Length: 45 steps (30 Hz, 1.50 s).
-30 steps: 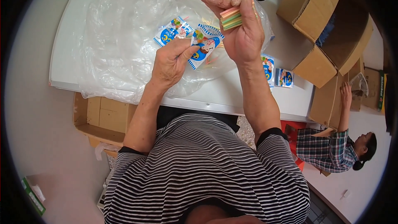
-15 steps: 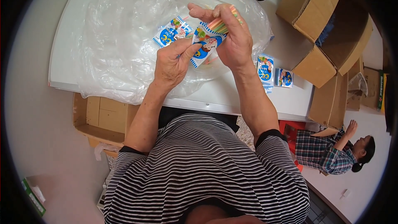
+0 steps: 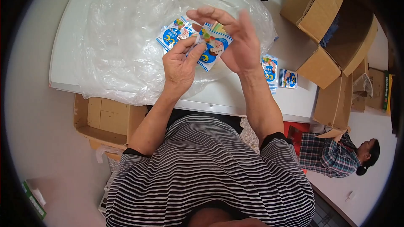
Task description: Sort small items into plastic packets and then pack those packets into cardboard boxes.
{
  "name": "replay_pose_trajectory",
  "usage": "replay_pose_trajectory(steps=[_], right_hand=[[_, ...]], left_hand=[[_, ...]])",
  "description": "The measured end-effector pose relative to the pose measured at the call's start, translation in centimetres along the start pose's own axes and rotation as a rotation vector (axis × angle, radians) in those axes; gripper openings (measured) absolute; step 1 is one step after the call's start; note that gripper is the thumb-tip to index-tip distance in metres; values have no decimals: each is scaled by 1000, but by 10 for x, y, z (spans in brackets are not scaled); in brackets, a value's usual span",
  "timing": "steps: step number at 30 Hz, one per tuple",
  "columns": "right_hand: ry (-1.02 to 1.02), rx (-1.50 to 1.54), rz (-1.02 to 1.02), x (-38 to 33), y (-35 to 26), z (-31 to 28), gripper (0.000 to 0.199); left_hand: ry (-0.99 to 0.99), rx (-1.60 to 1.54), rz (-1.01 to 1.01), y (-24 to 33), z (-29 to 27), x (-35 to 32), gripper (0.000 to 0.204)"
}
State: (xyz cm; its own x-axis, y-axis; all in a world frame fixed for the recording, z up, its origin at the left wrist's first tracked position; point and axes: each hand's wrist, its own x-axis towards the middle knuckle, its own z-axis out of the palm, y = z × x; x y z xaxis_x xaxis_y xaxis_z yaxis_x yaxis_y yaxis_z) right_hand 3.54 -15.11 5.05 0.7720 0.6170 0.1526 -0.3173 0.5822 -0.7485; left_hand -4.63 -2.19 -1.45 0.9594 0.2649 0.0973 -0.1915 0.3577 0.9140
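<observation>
Head view: the left hand (image 3: 180, 68) pinches a small blue-and-white packet (image 3: 215, 49) between thumb and fingers, just above the middle of the frame. The right hand (image 3: 243, 44) curves around the packet's upper right side, fingers loosely spread and thumb lifted away, blurred; whether its palm touches the packet cannot be told. Pastel sticks (image 3: 219, 28) show at the packet's upper edge; whether they sit in its mouth or behind it is unclear.

The packet looks light, made of thin, glossy film, likely soft, slippery and easily crumpled. A pinch at its side edge, where the left thumb lies, would seem the surest hold. The sticks look thin and may snap or bend if squeezed.

The packet tilts: its long axis runs from lower left to upper right, the end by the sticks pointing upper right, its printed face turned toward the camera. Another packet (image 3: 173, 35) lies just left of it on a clear plastic bag (image 3: 122, 46). Two more packets (image 3: 269, 69) lie right of the right wrist on the white table (image 3: 294, 105).
</observation>
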Motion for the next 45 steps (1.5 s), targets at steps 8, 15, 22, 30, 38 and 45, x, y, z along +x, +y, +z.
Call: replay_pose_trajectory(steps=[8,15,22,30,38,45], right_hand=[[158,-666,-18,-32,14,-9,38],[383,-611,-371,-67,-4,-22,25],[695,-775,-289,-140,-69,-71,35],[808,-877,-78,-179,-64,-108,39],[859,-1799,-134,-157,-16,-118,43],[798,-1946,-252,-160,-1,-112,24]], left_hand=[[48,-231,5,1,-3,1,22],[23,318,155,18,-6,12,29],[62,1554,235,28,-45,45,34],[27,1652,133,18,-54,64,35],[83,1517,141,18,-58,57,21],[225,1014,100,28,-55,48,18]])
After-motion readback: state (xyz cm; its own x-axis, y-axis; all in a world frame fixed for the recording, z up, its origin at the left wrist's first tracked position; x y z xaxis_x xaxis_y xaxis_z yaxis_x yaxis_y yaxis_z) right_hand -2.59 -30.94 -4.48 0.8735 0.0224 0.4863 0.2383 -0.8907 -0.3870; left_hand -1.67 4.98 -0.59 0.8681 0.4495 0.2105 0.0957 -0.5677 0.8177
